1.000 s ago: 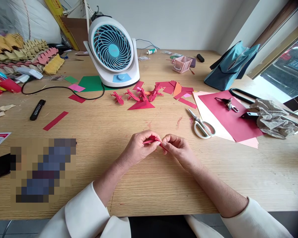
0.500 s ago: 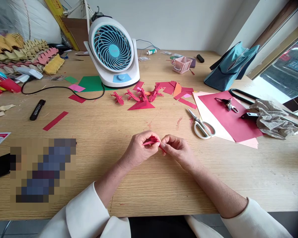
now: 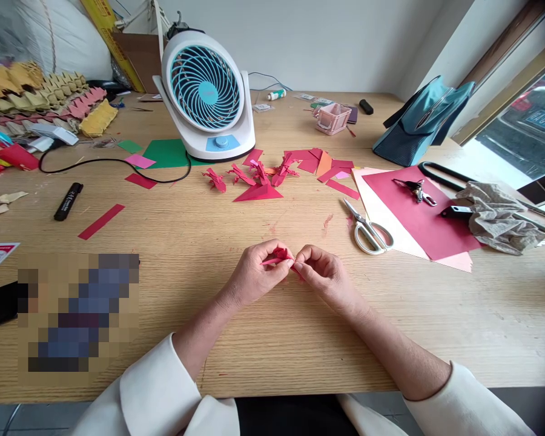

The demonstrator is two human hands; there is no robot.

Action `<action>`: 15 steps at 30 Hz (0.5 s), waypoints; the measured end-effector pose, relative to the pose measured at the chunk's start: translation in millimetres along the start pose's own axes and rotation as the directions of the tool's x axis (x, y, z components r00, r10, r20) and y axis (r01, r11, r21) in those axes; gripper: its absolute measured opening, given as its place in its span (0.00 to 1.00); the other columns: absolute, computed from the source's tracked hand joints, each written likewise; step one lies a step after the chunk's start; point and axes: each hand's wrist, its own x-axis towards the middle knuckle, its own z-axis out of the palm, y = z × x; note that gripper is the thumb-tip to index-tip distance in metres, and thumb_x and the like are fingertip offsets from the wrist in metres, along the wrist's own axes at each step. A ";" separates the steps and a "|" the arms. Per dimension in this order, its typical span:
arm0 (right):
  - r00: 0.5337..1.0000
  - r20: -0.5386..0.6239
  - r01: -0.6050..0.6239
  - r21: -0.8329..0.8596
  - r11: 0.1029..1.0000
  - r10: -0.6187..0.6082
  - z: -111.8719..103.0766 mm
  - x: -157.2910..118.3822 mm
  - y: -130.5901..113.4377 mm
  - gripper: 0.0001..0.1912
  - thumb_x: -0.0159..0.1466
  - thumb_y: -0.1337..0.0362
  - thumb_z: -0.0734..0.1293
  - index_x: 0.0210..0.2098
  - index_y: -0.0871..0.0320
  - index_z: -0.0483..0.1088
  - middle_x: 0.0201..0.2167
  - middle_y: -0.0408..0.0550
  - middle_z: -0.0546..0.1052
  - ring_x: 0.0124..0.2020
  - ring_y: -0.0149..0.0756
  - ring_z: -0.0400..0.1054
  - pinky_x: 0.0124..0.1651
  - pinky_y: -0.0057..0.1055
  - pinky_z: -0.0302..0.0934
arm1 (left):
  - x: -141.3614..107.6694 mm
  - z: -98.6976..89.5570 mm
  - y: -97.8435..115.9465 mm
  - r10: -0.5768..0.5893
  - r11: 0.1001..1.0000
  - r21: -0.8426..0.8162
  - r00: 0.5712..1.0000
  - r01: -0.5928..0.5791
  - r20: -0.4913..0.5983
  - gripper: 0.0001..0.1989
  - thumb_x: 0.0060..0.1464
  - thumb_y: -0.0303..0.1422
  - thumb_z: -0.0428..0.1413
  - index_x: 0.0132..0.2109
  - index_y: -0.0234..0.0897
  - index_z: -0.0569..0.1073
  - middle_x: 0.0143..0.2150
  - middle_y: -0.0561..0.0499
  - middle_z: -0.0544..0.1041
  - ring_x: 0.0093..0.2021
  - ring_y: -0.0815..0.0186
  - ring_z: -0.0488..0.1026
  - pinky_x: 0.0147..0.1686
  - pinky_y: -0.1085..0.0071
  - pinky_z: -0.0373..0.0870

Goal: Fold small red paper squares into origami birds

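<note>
Over the near middle of the table, my left hand (image 3: 260,271) pinches a small red folded paper (image 3: 279,257), whose creased layers show between thumb and fingers. My right hand (image 3: 324,275) meets it from the other side, thumb and forefinger closed on the lower right end of the same paper. The fingers hide much of its shape. Beyond my hands lie several red folded paper figures (image 3: 260,175), close together, with a flat red folded piece (image 3: 260,192) in front of them.
Silver-handled scissors (image 3: 371,233) lie right of my hands, beside red paper sheets (image 3: 418,218) bearing keys. A white fan (image 3: 209,91) stands behind the figures. Leftward are a red paper strip (image 3: 100,221) and a black marker (image 3: 68,201). A teal bag (image 3: 420,124) sits at the back right.
Both hands stay in nearly the same place. The fingers of my right hand have shifted slightly at the end of the red folded paper.
</note>
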 end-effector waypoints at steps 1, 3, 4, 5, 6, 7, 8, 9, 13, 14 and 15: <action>1.000 -0.003 0.005 -0.007 1.000 -0.005 0.0 -0.5 0.4 0.17 0.61 0.50 0.70 0.31 0.58 0.67 0.23 0.40 0.66 0.25 0.29 0.57 0.29 0.28 0.50 | -0.3 0.4 0.4 -0.018 0.999 -0.044 1.000 0.018 0.014 0.04 0.54 0.29 0.54 0.31 0.34 0.71 0.28 0.54 0.71 0.25 0.72 0.69 0.24 0.78 0.70; 1.000 -0.007 0.015 -0.025 1.000 -0.015 0.1 -1.8 1.1 0.16 0.62 0.51 0.69 0.31 0.58 0.66 0.24 0.40 0.66 0.25 0.29 0.57 0.29 0.29 0.51 | -0.7 0.9 0.9 -0.039 0.994 -0.098 0.999 0.042 0.035 0.05 0.55 0.30 0.54 0.32 0.34 0.71 0.29 0.54 0.71 0.26 0.72 0.70 0.24 0.78 0.71; 1.000 -0.009 0.020 -0.036 0.999 -0.020 0.3 -2.6 1.3 0.15 0.62 0.52 0.69 0.31 0.58 0.66 0.24 0.40 0.66 0.25 0.29 0.57 0.29 0.29 0.51 | -0.8 1.1 0.9 -0.043 0.994 -0.102 0.998 0.046 0.038 0.05 0.55 0.31 0.54 0.32 0.34 0.71 0.28 0.54 0.71 0.26 0.72 0.69 0.25 0.78 0.71; 1.000 -0.012 0.025 -0.050 0.998 -0.026 0.5 -3.3 1.4 0.14 0.63 0.53 0.68 0.32 0.58 0.66 0.25 0.40 0.66 0.26 0.29 0.57 0.29 0.28 0.51 | -0.7 1.3 0.8 -0.041 0.994 -0.095 0.999 0.044 0.034 0.06 0.55 0.31 0.55 0.32 0.34 0.71 0.28 0.55 0.71 0.26 0.73 0.69 0.25 0.78 0.70; 0.999 -0.015 0.032 -0.069 0.997 -0.033 0.8 -3.9 1.4 0.13 0.63 0.54 0.68 0.32 0.58 0.66 0.25 0.40 0.66 0.25 0.29 0.56 0.29 0.28 0.51 | -0.7 1.6 0.7 -0.036 0.996 -0.080 0.999 0.038 0.024 0.06 0.54 0.31 0.55 0.31 0.33 0.71 0.26 0.55 0.70 0.25 0.73 0.68 0.25 0.79 0.69; 0.999 -0.021 0.040 -0.090 0.995 -0.042 1.2 -4.4 1.2 0.12 0.64 0.55 0.67 0.32 0.57 0.66 0.25 0.40 0.65 0.25 0.29 0.56 0.29 0.28 0.50 | -0.5 1.9 0.6 -0.026 0.998 -0.063 1.000 0.027 0.011 0.06 0.54 0.30 0.55 0.30 0.33 0.72 0.25 0.55 0.70 0.24 0.74 0.67 0.24 0.79 0.68; 0.998 -0.027 0.049 -0.112 0.993 -0.052 1.7 -4.7 1.0 0.12 0.64 0.56 0.67 0.32 0.57 0.66 0.25 0.41 0.65 0.25 0.29 0.56 0.28 0.28 0.50 | -0.4 2.3 0.5 -0.014 0.999 -0.045 1.000 0.014 -0.004 0.06 0.53 0.29 0.55 0.30 0.33 0.72 0.25 0.56 0.70 0.24 0.75 0.66 0.24 0.79 0.66; 0.998 -0.032 0.056 -0.131 0.990 -0.060 2.1 -4.7 0.8 0.11 0.64 0.56 0.66 0.32 0.57 0.66 0.25 0.41 0.65 0.25 0.29 0.55 0.28 0.28 0.50 | -0.2 2.8 0.4 0.000 1.000 -0.028 1.000 0.000 -0.021 0.05 0.53 0.28 0.55 0.29 0.33 0.72 0.24 0.56 0.70 0.23 0.75 0.65 0.24 0.79 0.65; 0.998 -0.009 0.058 -0.109 0.992 -0.059 3.2 -3.1 0.0 0.12 0.65 0.56 0.66 0.32 0.58 0.66 0.26 0.41 0.66 0.26 0.30 0.56 0.29 0.28 0.51 | 0.4 4.2 -0.6 0.028 0.999 -0.013 0.997 -0.029 -0.078 0.05 0.51 0.26 0.55 0.28 0.32 0.72 0.24 0.56 0.70 0.24 0.75 0.64 0.26 0.80 0.63; 0.999 0.003 0.048 -0.088 0.995 -0.048 3.3 -2.6 0.0 0.12 0.65 0.55 0.66 0.33 0.58 0.66 0.26 0.41 0.66 0.26 0.30 0.57 0.30 0.28 0.52 | 0.5 4.5 -1.3 0.030 0.999 -0.015 0.996 -0.031 -0.087 0.05 0.51 0.26 0.55 0.28 0.32 0.71 0.25 0.56 0.70 0.25 0.75 0.64 0.26 0.80 0.64; 0.999 0.015 0.037 -0.072 0.997 -0.036 3.2 -2.2 0.2 0.12 0.65 0.55 0.66 0.33 0.58 0.66 0.26 0.42 0.66 0.27 0.30 0.57 0.30 0.29 0.52 | 0.5 4.9 -2.1 0.029 0.999 -0.020 0.995 -0.031 -0.092 0.05 0.50 0.26 0.55 0.28 0.32 0.71 0.25 0.56 0.70 0.25 0.75 0.64 0.27 0.80 0.64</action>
